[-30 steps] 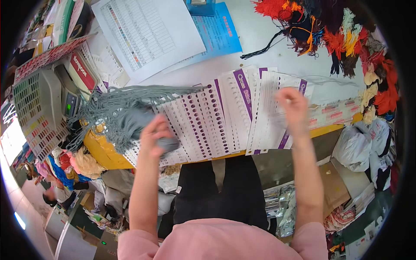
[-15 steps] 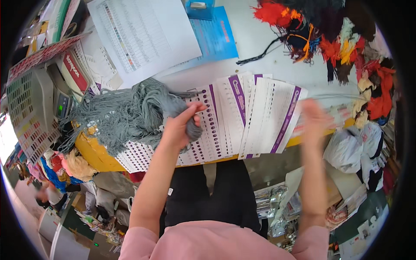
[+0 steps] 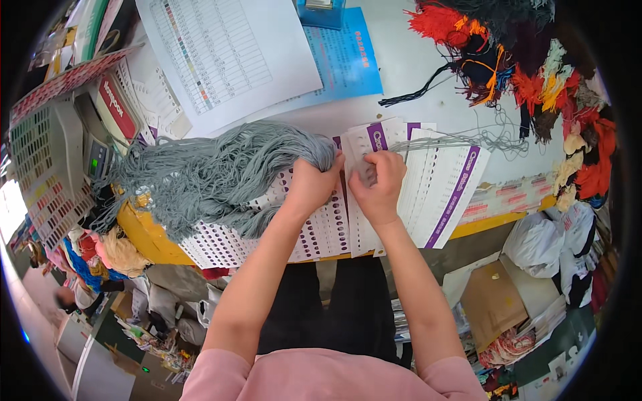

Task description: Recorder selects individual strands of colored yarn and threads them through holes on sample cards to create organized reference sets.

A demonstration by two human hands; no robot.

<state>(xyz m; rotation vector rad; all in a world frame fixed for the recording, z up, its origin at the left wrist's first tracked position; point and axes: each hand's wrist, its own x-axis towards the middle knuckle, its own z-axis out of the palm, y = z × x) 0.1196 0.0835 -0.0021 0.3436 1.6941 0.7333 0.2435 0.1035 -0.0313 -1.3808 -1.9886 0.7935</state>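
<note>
A large bundle of grey thread [image 3: 221, 164] spreads over the left side of the table, loose strands trailing at its left. My left hand [image 3: 315, 187] is closed round its gathered right end. Close beside it, my right hand [image 3: 380, 187] has its fingers curled in above the cards; whether a strand is between the fingertips cannot be made out. Thin grey strands [image 3: 461, 142] run from behind the right hand to a loose tangle at the right. Under both hands lie white punched cards with purple bands [image 3: 449, 200], fanned along the table's front edge.
Behind the thread lie a printed chart sheet [image 3: 234, 60] and a blue sheet [image 3: 358, 67]. Bundles of coloured thread [image 3: 495, 60] are heaped at the back right. A small device with a green display [image 3: 99, 164] stands at the left. White plastic bags [image 3: 535, 244] are beyond the right front edge.
My right hand has come left from the cards' right end to beside my left hand. The left hand has shifted right with the bundle's end, stretching the bundle. Grey strands now lie across the cards.
</note>
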